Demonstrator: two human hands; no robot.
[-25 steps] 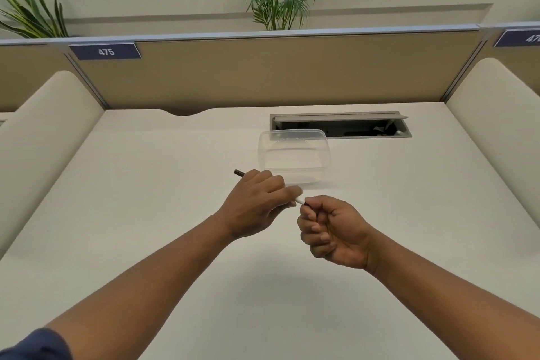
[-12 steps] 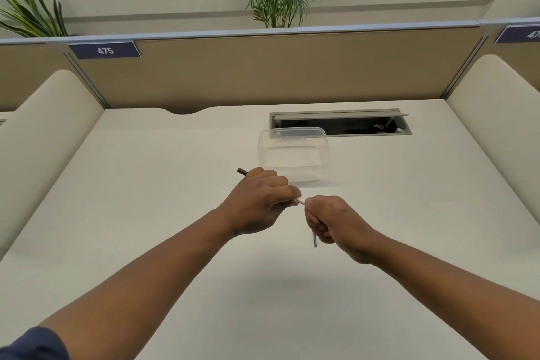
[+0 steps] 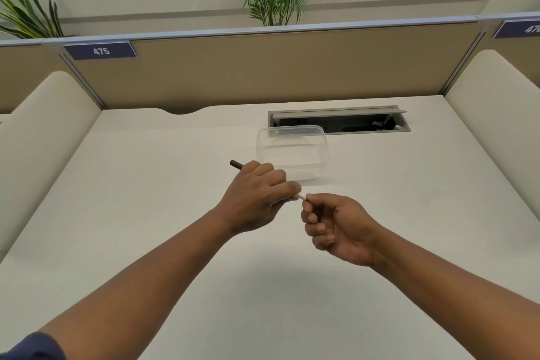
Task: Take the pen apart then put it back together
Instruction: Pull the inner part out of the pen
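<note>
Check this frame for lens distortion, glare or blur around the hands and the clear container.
Head view: wide-angle bowing bends the partition top and side panels; light is soft and even, with a faint shadow on the desk under the arms; left hand, right hand and pen are sharp; the clear container shows no harsh glare.

Cream desk, bare across most of its top. One clear plastic container sits on it, just before an open cable hatch
</note>
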